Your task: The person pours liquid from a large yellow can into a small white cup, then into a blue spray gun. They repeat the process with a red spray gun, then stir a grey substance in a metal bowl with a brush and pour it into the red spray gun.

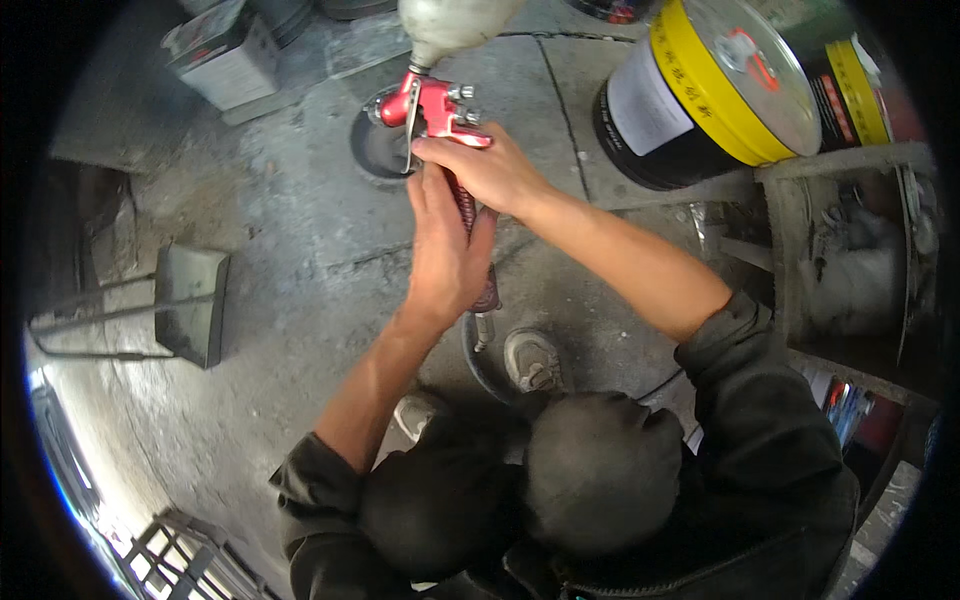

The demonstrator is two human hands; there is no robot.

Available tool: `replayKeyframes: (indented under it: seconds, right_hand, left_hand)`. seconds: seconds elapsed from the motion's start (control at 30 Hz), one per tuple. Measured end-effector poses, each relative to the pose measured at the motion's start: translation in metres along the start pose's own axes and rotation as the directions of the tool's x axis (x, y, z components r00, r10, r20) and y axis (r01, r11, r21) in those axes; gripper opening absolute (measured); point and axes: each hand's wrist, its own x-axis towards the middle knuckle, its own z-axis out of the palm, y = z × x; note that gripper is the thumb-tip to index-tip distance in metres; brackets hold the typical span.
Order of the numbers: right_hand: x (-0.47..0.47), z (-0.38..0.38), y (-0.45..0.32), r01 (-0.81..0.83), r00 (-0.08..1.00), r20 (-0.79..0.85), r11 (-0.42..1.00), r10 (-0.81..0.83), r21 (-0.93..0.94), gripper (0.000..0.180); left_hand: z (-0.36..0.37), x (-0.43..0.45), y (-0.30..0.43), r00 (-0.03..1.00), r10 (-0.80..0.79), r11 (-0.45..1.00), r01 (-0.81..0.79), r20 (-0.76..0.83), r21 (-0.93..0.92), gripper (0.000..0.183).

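Note:
A red gravity-feed spray gun [435,101] is held out over the floor, its nozzle pointing left and its whitish translucent cup [454,26] cut off by the top of the picture. My right hand [499,172] grips the upper handle from the right, thumb reaching towards the silver trigger [412,127]. Lower down, my left hand [446,247] is around the ribbed handle [466,206], fingers extended upward along it. Below that hand, a dark red part [487,296] with a metal fitting [482,330] hangs, and a dark hose [474,360] curves near my shoes.
Behind the gun a round dark basin [367,150] sits on the concrete floor. A black-and-yellow pail [675,97] stands at the upper right beside a dusty open shelf unit [855,255]. Left lie a metal dustpan [191,304] and a white box [225,64]; a metal rack [195,559] is lower left.

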Motion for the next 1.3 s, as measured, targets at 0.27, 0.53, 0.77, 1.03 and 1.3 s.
replayKeyframes:
  seconds: [0.27,0.53,0.77,1.03,1.3]
  right_hand:
    - [0.002,-0.118,0.014,-0.033,0.996,-0.070,0.979,0.048,0.199,0.017]
    - [-0.024,-0.137,0.059,-0.311,0.935,-0.065,0.893,0.349,0.324,0.013]
    - [-0.039,-0.133,0.059,-0.425,0.883,-0.038,0.831,0.468,0.358,0.015]
    - [0.021,-0.129,0.040,-0.277,0.935,-0.145,0.922,0.324,0.271,0.014]
    - [0.037,-0.116,0.066,-0.239,0.952,-0.154,0.956,0.265,0.169,0.008]
  left_hand:
    - [-0.002,0.011,-0.051,0.788,0.085,0.897,-0.327,0.609,0.297,0.013]
    - [0.171,-0.037,-0.119,0.659,-0.393,0.761,-0.159,0.641,0.629,0.029]
    - [0.191,-0.050,-0.131,0.799,-0.283,0.779,-0.131,0.530,0.613,0.035]
    - [0.045,-0.035,-0.042,0.678,-0.283,0.953,0.117,0.678,0.281,0.040]
    - [-0.079,-0.011,0.041,0.688,-0.470,0.731,0.654,0.554,-0.192,0.046]
